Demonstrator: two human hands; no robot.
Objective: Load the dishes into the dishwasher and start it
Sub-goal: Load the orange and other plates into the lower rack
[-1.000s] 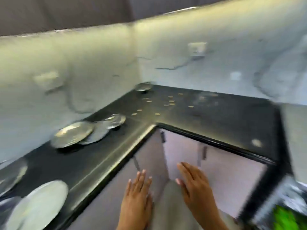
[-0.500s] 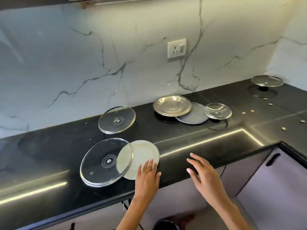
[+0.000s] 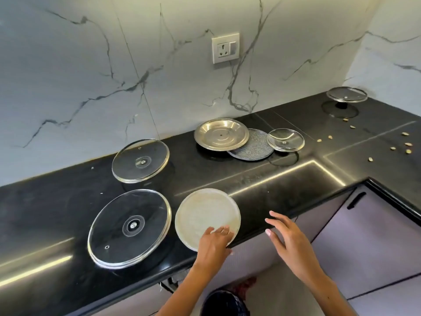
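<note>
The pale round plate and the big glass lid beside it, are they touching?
Apart. The head view shows a dark strip of counter between the pale round plate and the big glass lid.

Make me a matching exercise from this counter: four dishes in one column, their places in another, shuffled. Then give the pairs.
1. steel plate
2. white plate
3. speckled plate
4. corner lid

A. under the left hand's fingertips
B. far right, by the wall
C. partly under the steel plate
D. below the socket

Pairs: 1-D, 2-A, 3-C, 4-B
</note>
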